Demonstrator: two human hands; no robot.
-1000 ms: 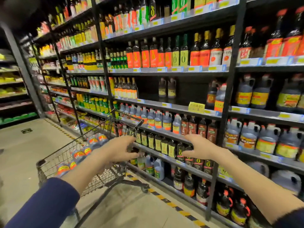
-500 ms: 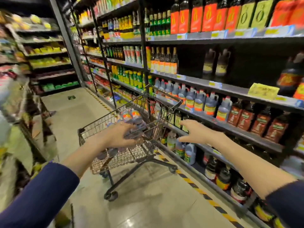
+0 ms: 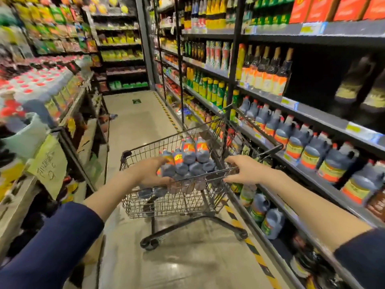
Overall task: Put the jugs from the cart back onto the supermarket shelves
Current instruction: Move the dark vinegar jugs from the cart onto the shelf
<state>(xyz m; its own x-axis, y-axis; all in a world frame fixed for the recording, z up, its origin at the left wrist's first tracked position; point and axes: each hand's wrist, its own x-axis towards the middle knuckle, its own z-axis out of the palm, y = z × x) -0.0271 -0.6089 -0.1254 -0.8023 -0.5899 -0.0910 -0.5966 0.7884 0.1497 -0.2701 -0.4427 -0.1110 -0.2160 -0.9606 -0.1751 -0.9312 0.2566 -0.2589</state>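
Jugs [image 3: 188, 161] piled in the cart [image 3: 166, 205] at twelve o'clock; left hand [image 3: 146, 174] curls against one at the near rim, hold unclear; right hand [image 3: 246, 170] rests spread-fingered on the rim, shelves [image 3: 312, 114] at three

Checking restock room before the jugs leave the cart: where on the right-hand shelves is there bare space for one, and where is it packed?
The best gap is the dark shelf stretch between the tall bottles and two blurred jugs. The jug row one shelf below is packed shoulder to shoulder. The cart basket is crowded too.
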